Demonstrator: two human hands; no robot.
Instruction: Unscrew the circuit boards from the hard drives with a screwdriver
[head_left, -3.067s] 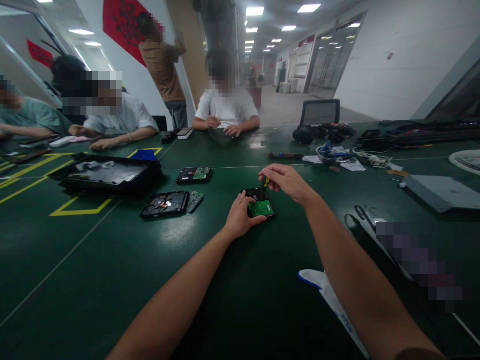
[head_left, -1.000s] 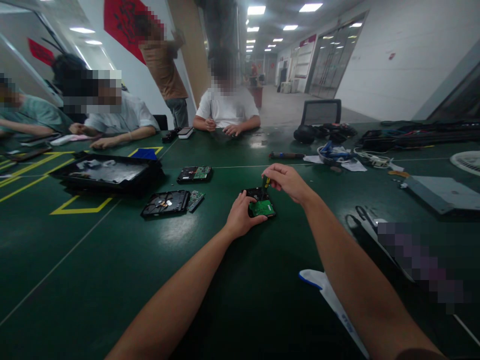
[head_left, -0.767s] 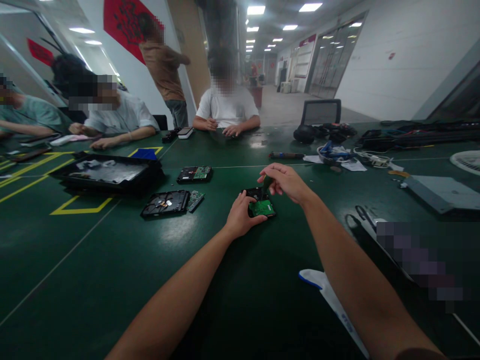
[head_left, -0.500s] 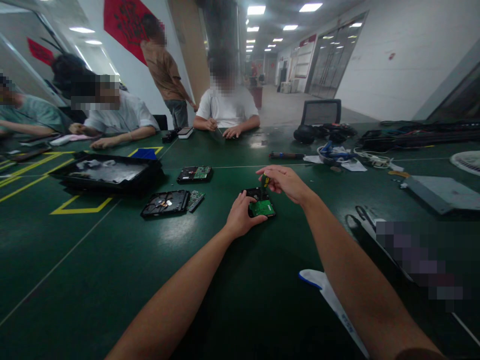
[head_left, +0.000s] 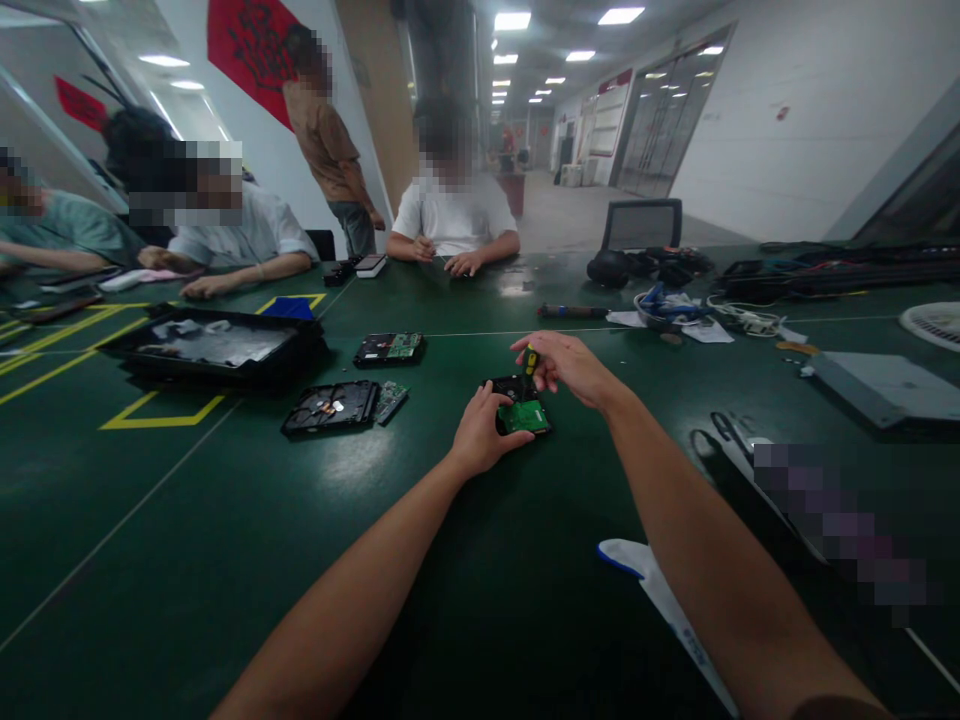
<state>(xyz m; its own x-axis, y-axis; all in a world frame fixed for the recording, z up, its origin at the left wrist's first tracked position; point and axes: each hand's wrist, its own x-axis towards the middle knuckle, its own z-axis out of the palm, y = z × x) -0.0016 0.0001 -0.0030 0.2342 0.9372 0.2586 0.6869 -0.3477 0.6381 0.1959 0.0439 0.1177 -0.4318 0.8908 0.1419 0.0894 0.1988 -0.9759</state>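
A hard drive (head_left: 534,420) with a green circuit board lies on the green table in front of me. My left hand (head_left: 484,432) grips its left side, with thumb and fingers along the edges. In my right hand (head_left: 566,365) is a yellow and black screwdriver (head_left: 531,368), held upright with its tip down on the drive. The tip itself is too small to make out. Left of my hands lie a second hard drive (head_left: 390,348), a black drive casing (head_left: 330,408) and a loose circuit board (head_left: 391,401) beside that casing.
A black tray (head_left: 217,375) stands at the left. At the right are a grey metal box (head_left: 889,385), tangled cables (head_left: 667,303) and a white-and-blue strip (head_left: 675,610) under my right forearm. A person (head_left: 454,215) sits across the table; others are further left.
My right hand's fingers have shifted slightly around the screwdriver, and more of its yellow handle shows. My left hand and the hard drive stay in place.
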